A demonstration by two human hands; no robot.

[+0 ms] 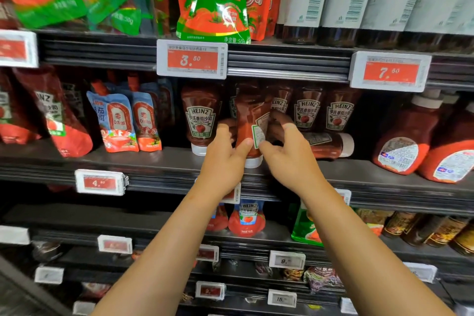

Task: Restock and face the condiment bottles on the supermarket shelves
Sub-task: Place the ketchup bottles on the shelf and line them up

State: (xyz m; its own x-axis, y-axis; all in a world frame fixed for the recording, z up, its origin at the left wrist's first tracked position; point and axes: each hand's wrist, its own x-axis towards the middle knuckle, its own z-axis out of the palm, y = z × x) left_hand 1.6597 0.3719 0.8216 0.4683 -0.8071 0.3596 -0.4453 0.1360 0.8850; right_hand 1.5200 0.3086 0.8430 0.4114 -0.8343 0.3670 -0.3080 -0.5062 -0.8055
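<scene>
Ketchup bottle [250,120]: upright on its white cap at the middle shelf's [154,159] front edge, long axis vertical, back label turned outward, brand face hidden.
Left hand [225,151]: clasped on the bottle's left flank, thumb across the front.
Right hand [287,146]: clasped on the right flank, level with the left, equally near.
Neighbours: faced Heinz bottle [201,120] just left; fallen bottle [328,145] lying sideways behind right.
Likely next: twist about the vertical axis.
</scene>
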